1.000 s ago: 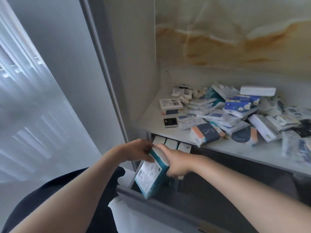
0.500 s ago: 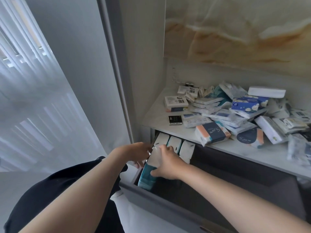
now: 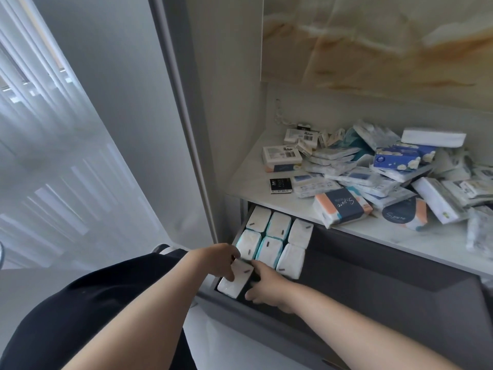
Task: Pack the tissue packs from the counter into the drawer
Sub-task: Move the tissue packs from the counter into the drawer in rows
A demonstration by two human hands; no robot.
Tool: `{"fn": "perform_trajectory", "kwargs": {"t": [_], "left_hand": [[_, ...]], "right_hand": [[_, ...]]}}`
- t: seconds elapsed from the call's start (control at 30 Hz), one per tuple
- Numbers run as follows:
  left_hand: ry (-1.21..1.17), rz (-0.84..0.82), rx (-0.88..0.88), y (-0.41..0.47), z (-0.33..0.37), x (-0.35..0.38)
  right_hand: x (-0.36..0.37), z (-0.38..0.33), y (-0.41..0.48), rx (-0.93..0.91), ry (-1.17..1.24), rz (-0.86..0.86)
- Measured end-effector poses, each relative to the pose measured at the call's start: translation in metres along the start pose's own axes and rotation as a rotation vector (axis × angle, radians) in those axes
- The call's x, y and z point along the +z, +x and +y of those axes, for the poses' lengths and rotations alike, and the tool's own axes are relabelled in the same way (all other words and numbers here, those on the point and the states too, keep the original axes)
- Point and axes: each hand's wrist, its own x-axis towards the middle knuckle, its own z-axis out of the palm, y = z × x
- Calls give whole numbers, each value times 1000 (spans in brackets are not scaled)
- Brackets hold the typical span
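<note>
The dark grey drawer (image 3: pixel 386 284) stands pulled out under the white counter (image 3: pixel 400 241). Several white-and-teal tissue packs (image 3: pixel 274 239) stand on end in two rows at its back left. One more tissue pack (image 3: pixel 236 281) sits upright at the drawer's front left corner, just in front of those rows. My left hand (image 3: pixel 217 259) grips its left side and top, thumb on its upper face. My right hand (image 3: pixel 268 285) holds its right side, index finger at the far corner. A heap of mixed tissue packs (image 3: pixel 386 177) lies on the counter.
A navy-and-peach pack (image 3: pixel 341 206) lies near the counter's front edge above the drawer. A small black packet (image 3: pixel 280 185) rests at the counter's left. A tall grey cabinet panel (image 3: pixel 192 156) rises left of the drawer; sheer curtains hang further left. My dark-clothed lap is below.
The pack went from tilted above the drawer's left front down into the drawer, and now stands upright in front of the rows. Both hands followed it down. The camera tilted downward.
</note>
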Motion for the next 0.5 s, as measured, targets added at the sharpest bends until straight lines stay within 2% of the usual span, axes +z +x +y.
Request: {"fn": "perform_trajectory", "kwargs": {"t": [0.13, 0.23, 0.4, 0.5], "left_hand": [[39, 91, 37, 7, 2, 4], [27, 102, 44, 9, 4, 8], [63, 56, -4, 6, -4, 11], [62, 49, -1, 7, -5, 10]], "right_hand": [[-3, 7, 8, 101, 227, 108], [9, 2, 11, 135, 355, 96], [15, 5, 18, 191, 321, 58], [6, 6, 16, 254, 250, -25]]}}
